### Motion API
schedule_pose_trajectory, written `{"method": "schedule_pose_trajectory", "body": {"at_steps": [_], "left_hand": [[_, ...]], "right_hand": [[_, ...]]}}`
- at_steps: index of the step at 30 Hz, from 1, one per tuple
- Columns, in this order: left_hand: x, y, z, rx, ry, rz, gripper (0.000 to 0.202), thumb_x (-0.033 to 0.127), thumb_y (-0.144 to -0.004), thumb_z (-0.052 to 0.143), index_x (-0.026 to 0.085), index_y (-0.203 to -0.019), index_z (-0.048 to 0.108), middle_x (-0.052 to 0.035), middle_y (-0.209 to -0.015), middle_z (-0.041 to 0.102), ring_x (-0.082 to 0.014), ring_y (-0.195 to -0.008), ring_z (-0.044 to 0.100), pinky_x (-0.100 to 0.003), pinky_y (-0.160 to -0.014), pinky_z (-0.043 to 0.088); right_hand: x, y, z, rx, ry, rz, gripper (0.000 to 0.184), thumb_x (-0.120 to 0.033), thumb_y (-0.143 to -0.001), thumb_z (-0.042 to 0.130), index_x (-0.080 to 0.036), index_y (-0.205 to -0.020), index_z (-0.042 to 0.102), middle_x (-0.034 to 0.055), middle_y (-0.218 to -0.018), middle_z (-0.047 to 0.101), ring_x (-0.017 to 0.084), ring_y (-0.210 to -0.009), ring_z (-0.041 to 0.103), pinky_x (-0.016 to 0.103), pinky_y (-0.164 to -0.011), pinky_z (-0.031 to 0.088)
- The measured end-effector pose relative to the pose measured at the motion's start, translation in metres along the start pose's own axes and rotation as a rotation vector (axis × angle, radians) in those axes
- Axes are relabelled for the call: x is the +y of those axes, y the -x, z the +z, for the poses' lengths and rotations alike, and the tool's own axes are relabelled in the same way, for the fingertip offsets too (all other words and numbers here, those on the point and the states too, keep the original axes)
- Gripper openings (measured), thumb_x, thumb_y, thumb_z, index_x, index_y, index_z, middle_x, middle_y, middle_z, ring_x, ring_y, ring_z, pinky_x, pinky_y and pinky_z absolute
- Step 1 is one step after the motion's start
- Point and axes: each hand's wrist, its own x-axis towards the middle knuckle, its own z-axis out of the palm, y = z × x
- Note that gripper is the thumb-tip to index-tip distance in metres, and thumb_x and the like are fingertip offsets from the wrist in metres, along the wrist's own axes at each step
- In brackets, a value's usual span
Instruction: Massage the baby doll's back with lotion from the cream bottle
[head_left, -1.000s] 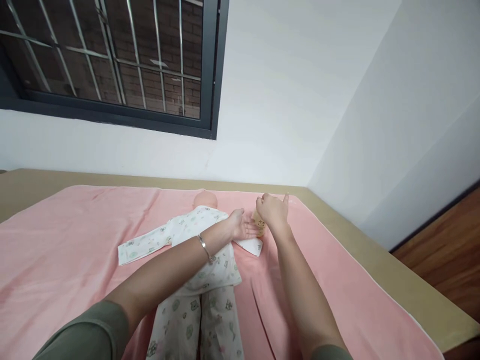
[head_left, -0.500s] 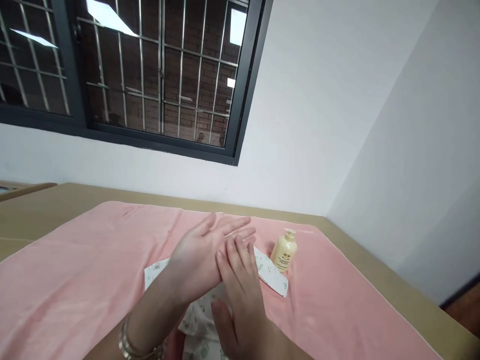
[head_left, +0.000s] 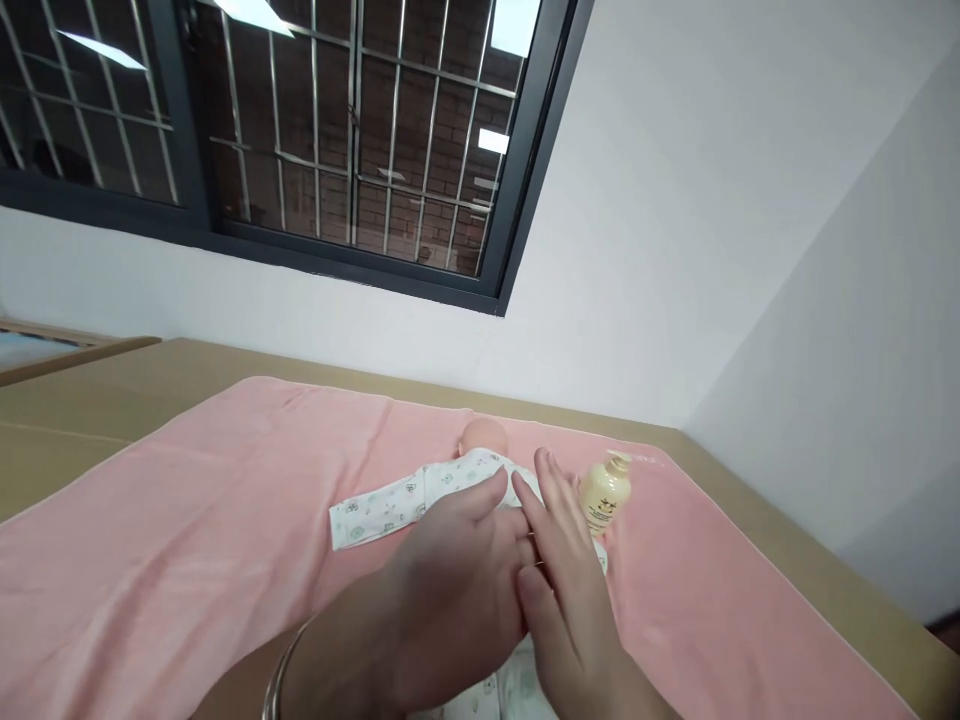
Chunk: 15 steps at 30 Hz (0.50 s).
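Observation:
My left hand (head_left: 457, 590) is turned palm up with its fingers stretched out, and a bracelet circles that wrist. Against its palm and fingers lies my right hand (head_left: 566, 590), flat, fingers extended. No object shows between the two palms. Both hands hover over a baby doll (head_left: 386, 510) in white patterned clothes, lying on a pink blanket (head_left: 247, 520). Its bald head (head_left: 484, 435) points to the far side and one sleeve stretches left; my hands hide much of its body. Just beyond my right fingers stands a pale yellow pump bottle (head_left: 607, 490).
The blanket covers much of a tan tabletop (head_left: 750, 520), which meets a white wall (head_left: 615, 250) at the back. Above it is a dark-framed window (head_left: 345, 130) with metal bars. Another wall rises at the right.
The doll's head and left sleeve have come into fuller view. My palms have shifted right and closer together, the left one cupping more. The whole view has also shifted slightly.

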Motion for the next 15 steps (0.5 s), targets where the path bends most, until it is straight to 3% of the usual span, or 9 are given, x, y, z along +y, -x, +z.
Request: {"method": "schedule_pose_trajectory", "body": {"at_steps": [3, 6, 8, 11, 15], "left_hand": [[0.010, 0.009, -0.002, 0.011, 0.068, -0.058, 0.059, 0.054, -0.097, 0.025, 0.012, -0.121, 0.059, -0.0123, -0.098, 0.067, -0.0237, -0.094, 0.064, -0.033, -0.091, 0.045], [0.016, 0.011, -0.006, 0.010, 0.167, -0.126, 0.056, 0.053, -0.097, 0.029, 0.010, -0.110, 0.062, -0.0079, -0.083, 0.062, -0.0181, -0.075, 0.061, -0.028, -0.076, 0.046], [0.016, 0.008, -0.009, -0.013, 0.191, -0.130, 0.055, 0.052, -0.097, 0.031, 0.007, -0.104, 0.062, -0.0075, -0.081, 0.060, -0.0166, -0.073, 0.059, -0.027, -0.074, 0.045], [0.010, -0.002, -0.011, 0.047, 0.128, -0.091, 0.055, 0.051, -0.097, 0.030, 0.007, -0.098, 0.063, -0.0085, -0.083, 0.059, -0.0165, -0.077, 0.058, -0.026, -0.079, 0.044], [-0.008, -0.020, -0.016, 0.114, 0.102, -0.072, 0.033, 0.039, -0.094, 0.042, 0.016, -0.079, 0.060, 0.0000, -0.071, 0.053, -0.0101, -0.061, 0.051, -0.022, -0.067, 0.043]], "right_hand": [[-0.008, 0.007, 0.002, 0.004, 0.003, -0.073, 0.057, -0.046, -0.099, 0.040, -0.037, -0.153, 0.025, -0.0001, -0.160, 0.024, 0.035, -0.145, 0.025, 0.067, -0.112, 0.030], [-0.012, 0.010, -0.003, 0.007, -0.048, -0.087, 0.053, -0.042, -0.098, 0.044, -0.037, -0.150, 0.034, 0.0011, -0.156, 0.034, 0.035, -0.142, 0.032, 0.063, -0.110, 0.036], [-0.015, 0.011, -0.008, 0.042, -0.100, -0.079, 0.049, -0.037, -0.097, 0.048, -0.039, -0.146, 0.041, 0.0016, -0.151, 0.042, 0.034, -0.139, 0.038, 0.062, -0.109, 0.039], [-0.018, 0.010, -0.012, 0.158, -0.207, -0.043, 0.043, -0.031, -0.096, 0.049, -0.039, -0.138, 0.051, 0.0028, -0.143, 0.052, 0.033, -0.134, 0.046, 0.060, -0.107, 0.043], [-0.016, 0.017, -0.014, 0.183, -0.231, -0.064, 0.041, -0.031, -0.092, 0.052, -0.036, -0.132, 0.058, 0.0054, -0.138, 0.057, 0.037, -0.129, 0.051, 0.064, -0.102, 0.047]]}}
